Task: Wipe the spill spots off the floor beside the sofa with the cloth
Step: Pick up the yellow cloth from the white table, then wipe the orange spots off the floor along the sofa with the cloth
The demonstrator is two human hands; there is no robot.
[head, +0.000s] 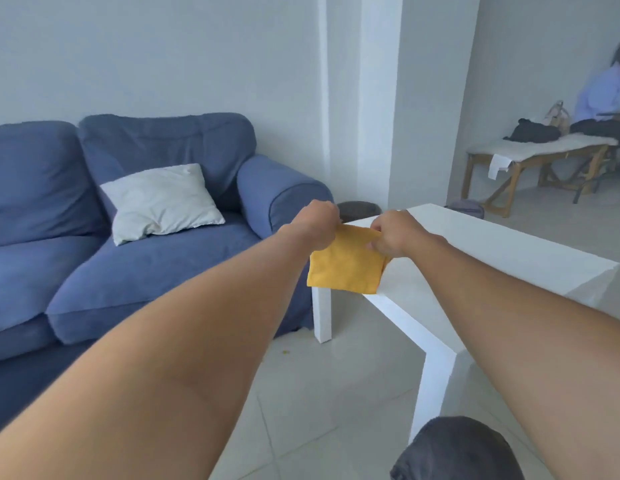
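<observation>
Both hands are pinching the top edge of the yellow cloth (346, 263), which is hanging as a folded, roughly square piece in front of the near-left corner of the white counter (502, 251). The left hand (317, 225) is closing its grip on the cloth's upper left corner, and the right hand (396, 235) is holding the upper right corner with fingers curled tight over the fabric. Held this way, the cloth is hanging with its top edge running left to right and tilting slightly, the left corner sitting a little higher than the right; its free lower edge is pointing down toward the floor (336, 393). Its lower right corner is overlapping the counter's edge, though I cannot tell whether it is touching.

Left of the counter, the blue sofa (128, 244) is standing against the wall with a white cushion (161, 202) leaning on its seat. Small yellow spill spots (285, 351) are lying on the tiles between the sofa's front corner and the counter's left leg, below the cloth. Far beyond the counter, a person (603, 98) is sitting on a wooden bench (530, 161).
</observation>
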